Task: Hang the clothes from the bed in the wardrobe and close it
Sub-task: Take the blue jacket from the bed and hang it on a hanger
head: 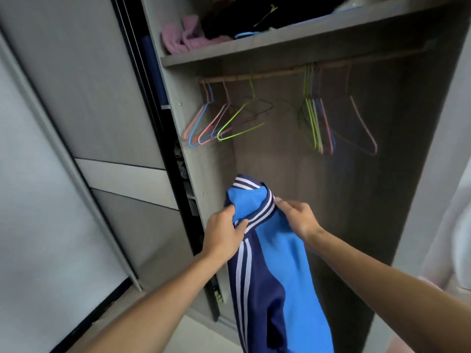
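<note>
Forearms reach in from the near edge, and between them hangs the blue sports top [283, 263], held low in front of the open wardrobe [182, 98], near the left wall of its hanging space. The left hand [224, 233] has its fingers curled into the light-blue cloth just under the white-striped band. The right hand [298, 217] pinches that band from the right. No hanger is in the garment yet.

To do this step well, I would hold the band with one hand and use the other to lift a hanger from the left bunch [219, 123] off the rail [254, 77]. It should go in through the opening so the shoulders sit evenly, then hook on again.

The garment's lower end is cut off by the near edge, so it may be a jacket rather than a top. The right bunch of hangers [316, 123] is blurred, the contents of the shelf [280, 40] are dark, and the bed is out of view.
</note>
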`<state>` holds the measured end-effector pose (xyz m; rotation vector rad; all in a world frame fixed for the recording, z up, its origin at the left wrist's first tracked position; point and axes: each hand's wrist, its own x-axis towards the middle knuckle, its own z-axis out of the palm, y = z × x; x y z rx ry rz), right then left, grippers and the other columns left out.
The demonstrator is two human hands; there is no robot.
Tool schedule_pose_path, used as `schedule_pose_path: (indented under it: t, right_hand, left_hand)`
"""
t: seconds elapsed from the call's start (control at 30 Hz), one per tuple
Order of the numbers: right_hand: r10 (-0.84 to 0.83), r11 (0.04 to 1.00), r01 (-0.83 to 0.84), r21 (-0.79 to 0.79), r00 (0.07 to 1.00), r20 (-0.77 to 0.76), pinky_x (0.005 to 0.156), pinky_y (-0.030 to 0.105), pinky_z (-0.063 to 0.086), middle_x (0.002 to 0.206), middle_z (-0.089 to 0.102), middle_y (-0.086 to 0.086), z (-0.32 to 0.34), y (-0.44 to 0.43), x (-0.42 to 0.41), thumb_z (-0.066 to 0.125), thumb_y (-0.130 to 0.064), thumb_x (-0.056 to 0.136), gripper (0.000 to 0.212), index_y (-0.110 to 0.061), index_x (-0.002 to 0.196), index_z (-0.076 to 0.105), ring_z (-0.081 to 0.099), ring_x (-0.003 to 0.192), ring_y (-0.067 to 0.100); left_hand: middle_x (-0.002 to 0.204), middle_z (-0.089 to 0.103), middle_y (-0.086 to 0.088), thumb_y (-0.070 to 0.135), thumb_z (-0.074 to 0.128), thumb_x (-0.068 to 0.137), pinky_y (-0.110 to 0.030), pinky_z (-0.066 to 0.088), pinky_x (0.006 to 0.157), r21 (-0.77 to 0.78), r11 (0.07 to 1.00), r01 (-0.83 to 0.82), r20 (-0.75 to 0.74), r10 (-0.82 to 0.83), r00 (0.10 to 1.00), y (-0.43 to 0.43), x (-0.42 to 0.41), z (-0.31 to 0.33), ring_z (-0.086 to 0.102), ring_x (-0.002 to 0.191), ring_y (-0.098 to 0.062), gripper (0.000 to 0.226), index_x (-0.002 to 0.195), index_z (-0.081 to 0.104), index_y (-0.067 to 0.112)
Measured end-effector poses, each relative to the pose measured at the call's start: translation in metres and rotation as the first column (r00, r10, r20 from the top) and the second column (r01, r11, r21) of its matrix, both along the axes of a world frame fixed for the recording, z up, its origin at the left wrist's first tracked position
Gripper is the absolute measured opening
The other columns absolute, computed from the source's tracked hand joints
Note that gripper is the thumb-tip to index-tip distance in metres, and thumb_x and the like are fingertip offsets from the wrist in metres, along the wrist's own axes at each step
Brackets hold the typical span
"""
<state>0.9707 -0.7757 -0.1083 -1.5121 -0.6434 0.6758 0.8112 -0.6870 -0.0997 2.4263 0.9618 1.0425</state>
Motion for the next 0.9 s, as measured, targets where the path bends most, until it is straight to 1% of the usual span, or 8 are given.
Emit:
schedule_pose_path:
  t: [0.07, 0.13, 0.23, 0.37, 0.5, 0.6, 0.7, 0.9]
  right_hand:
    - [0.092, 0.994, -0.092, -0.059, 0.996, 0.003, 0.087, 0.057, 0.053, 0.1, 0.069, 0.024, -0.007, 0.01, -0.005, 0.07, -0.058, 0.076, 0.066, 0.005, 0.096, 0.067, 0.063, 0.098, 0.045]
    - [0.135, 0.99, -0.137, -0.026, 0.989, -0.065, 0.087, 0.058, 0.052, 0.1, 0.07, 0.026, -0.006, 0.023, -0.009, 0.071, -0.04, 0.084, 0.052, 0.009, 0.1, 0.065, 0.065, 0.098, 0.044]
    - [0.055, 0.996, -0.043, 0.078, 0.985, -0.166, 0.08, 0.045, 0.059, 0.1, 0.071, 0.023, 0.002, 0.049, -0.008, 0.061, -0.016, 0.094, 0.027, 0.008, 0.103, 0.066, 0.071, 0.085, 0.034]
    - [-0.024, 0.994, 0.035, 0.103, 0.994, -0.104, 0.072, 0.036, 0.061, 0.098, 0.073, 0.019, 0.011, 0.09, -0.015, 0.057, -0.015, 0.097, 0.02, 0.003, 0.101, 0.066, 0.072, 0.08, 0.026]
    - [-0.05, 0.999, 0.049, 0.024, 0.998, 0.026, 0.085, 0.042, 0.057, 0.095, 0.073, 0.018, 0.014, 0.129, -0.027, 0.059, -0.017, 0.095, 0.022, 0.003, 0.097, 0.067, 0.07, 0.088, 0.031]
    - [-0.046, 0.999, 0.046, 0.006, 0.994, 0.099, 0.078, 0.039, 0.056, 0.087, 0.073, 0.013, 0.015, 0.146, -0.039, 0.062, -0.021, 0.094, 0.026, 0.005, 0.093, 0.066, 0.068, 0.081, 0.026]
    - [0.007, 1.0, -0.001, -0.031, 0.975, 0.221, 0.075, 0.037, 0.058, 0.088, 0.074, 0.006, 0.011, 0.148, -0.046, 0.076, -0.036, 0.081, 0.035, -0.005, 0.093, 0.067, 0.071, 0.084, 0.02]
    - [0.243, 0.886, 0.181, -0.427, 0.604, 0.759, 0.073, 0.04, 0.047, 0.091, 0.063, 0.012, -0.011, 0.156, -0.043, 0.061, -0.021, 0.079, 0.032, -0.013, 0.103, 0.041, 0.059, 0.084, 0.034]
  left_hand:
    - [0.076, 0.049, 0.004, 0.02, 0.069, 0.083, -0.02, 0.031, 0.055, 0.097, 0.995, 0.037, 0.022, -0.04, 0.999, 0.015, 0.004, -0.003, 0.044, 0.058, -0.015, 0.028, 0.069, 0.046, 0.013]
    - [0.089, 0.058, 0.001, 0.018, 0.071, 0.08, -0.026, 0.041, 0.062, 0.087, 0.993, 0.085, 0.034, -0.088, 0.996, 0.035, 0.007, -0.007, 0.054, 0.069, -0.019, 0.016, 0.08, 0.058, 0.008]
    - [0.083, 0.068, -0.003, 0.007, 0.07, 0.078, -0.03, 0.051, 0.068, -0.234, 0.951, 0.202, 0.18, -0.161, 0.97, 0.068, 0.003, -0.006, 0.063, 0.073, -0.02, 0.012, 0.087, 0.062, 0.006]
    - [0.093, 0.07, -0.01, -0.009, 0.057, 0.081, -0.023, 0.049, 0.063, -0.655, 0.632, 0.414, 0.428, -0.141, 0.892, 0.113, -0.004, 0.016, 0.064, 0.078, -0.019, 0.019, 0.089, 0.057, 0.008]
    - [0.088, 0.071, -0.004, 0.033, 0.061, 0.089, -0.031, 0.045, 0.068, -0.765, 0.431, 0.479, 0.434, -0.205, 0.878, 0.158, -0.012, 0.039, 0.065, 0.074, -0.018, 0.017, 0.091, 0.067, 0.017]
    - [0.082, 0.07, -0.004, 0.032, 0.068, 0.085, -0.03, 0.047, 0.068, -0.748, 0.502, 0.433, 0.396, -0.185, 0.899, 0.188, -0.012, 0.04, 0.063, 0.07, -0.017, 0.017, 0.083, 0.07, 0.015]
    - [0.064, 0.054, -0.004, 0.026, 0.066, 0.079, -0.03, 0.037, 0.06, -0.546, 0.764, 0.345, 0.251, -0.244, 0.937, 0.213, -0.013, 0.035, 0.048, 0.062, -0.017, 0.023, 0.066, 0.06, 0.008]
    - [0.065, 0.05, 0.0, 0.011, 0.055, 0.089, -0.025, 0.035, 0.057, -0.317, 0.869, 0.381, 0.221, -0.323, 0.92, 0.231, -0.011, 0.047, 0.043, 0.062, -0.014, 0.015, 0.078, 0.06, 0.004]
